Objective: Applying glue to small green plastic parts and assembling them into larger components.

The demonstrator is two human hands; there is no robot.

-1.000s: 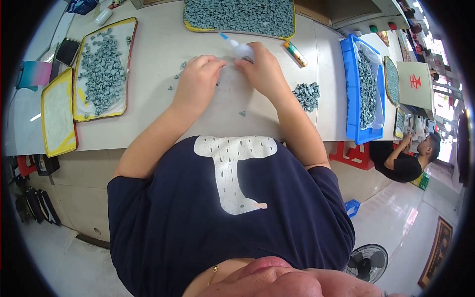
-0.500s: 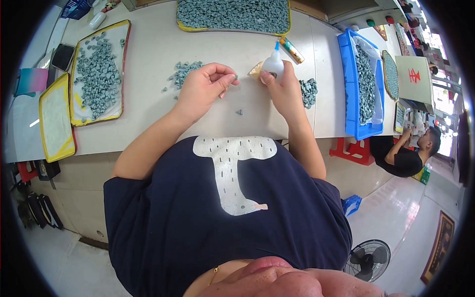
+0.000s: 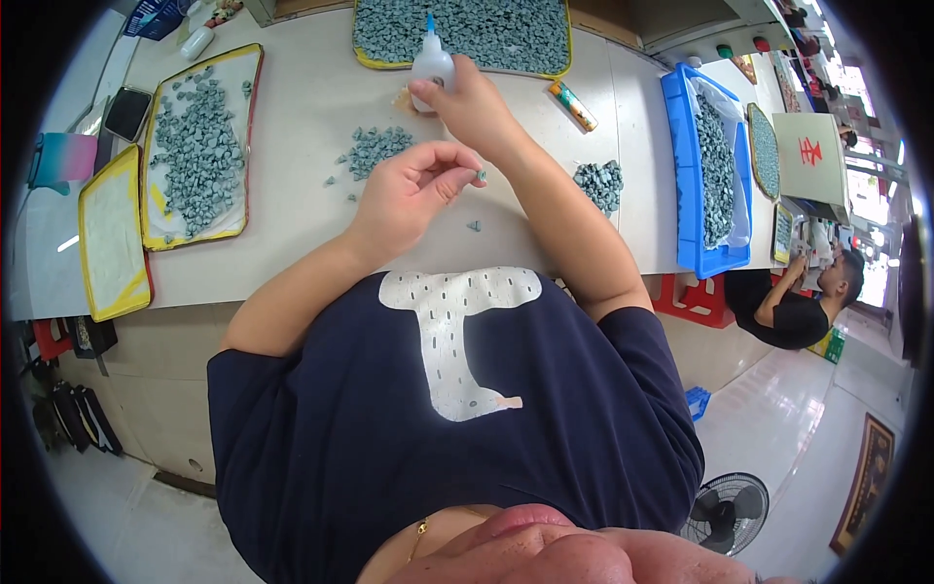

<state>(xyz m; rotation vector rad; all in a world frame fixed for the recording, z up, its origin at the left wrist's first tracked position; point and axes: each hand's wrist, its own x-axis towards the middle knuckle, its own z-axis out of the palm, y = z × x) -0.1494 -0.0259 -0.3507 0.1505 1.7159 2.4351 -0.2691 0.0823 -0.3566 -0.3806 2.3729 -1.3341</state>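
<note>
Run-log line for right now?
left hand: pinching piece | right hand: holding bottle | loose pile: beyond left hand

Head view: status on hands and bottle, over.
Left hand: pinching small grey-green piece. Right hand: gripping white bottle, blue tip outward. Loose piece on table near left hand.

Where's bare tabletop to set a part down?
Between the large left tray and the loose green pile beyond the left hand; also between the orange-green tube and blue crate. Crowded: the left end, with a phone and smaller tray.
</note>
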